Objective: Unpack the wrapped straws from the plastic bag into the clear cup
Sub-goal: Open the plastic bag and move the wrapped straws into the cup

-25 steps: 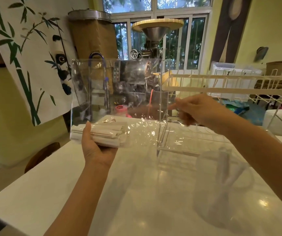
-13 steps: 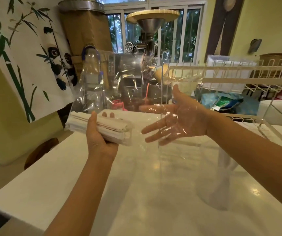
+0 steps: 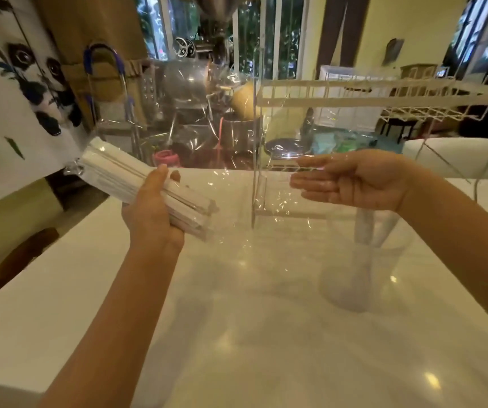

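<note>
My left hand (image 3: pixel 152 219) grips a bundle of white paper-wrapped straws (image 3: pixel 136 181) through the clear plastic bag (image 3: pixel 236 136), above the left part of the white table. The bundle tilts, its far end up to the left. The bag's loose, open part billows up and to the right. My right hand (image 3: pixel 351 179) is flat and open, fingers pointing left, seemingly inside the bag's mouth and apart from the straws. The clear cup (image 3: pixel 363 266) stands on the table below my right wrist, with a couple of wrapped straws (image 3: pixel 365 228) upright in it.
A white table (image 3: pixel 236 334) lies under both arms. A clear acrylic stand (image 3: pixel 256 142) and a white wire rack (image 3: pixel 384 95) rise behind the hands. Metal machines and jars crowd the back; a panda banner (image 3: pixel 24 83) hangs at left.
My right hand let go of the bag's edge, opened flat and went into the bag's mouth. My left hand tilted the straw bundle. The view dipped down.
</note>
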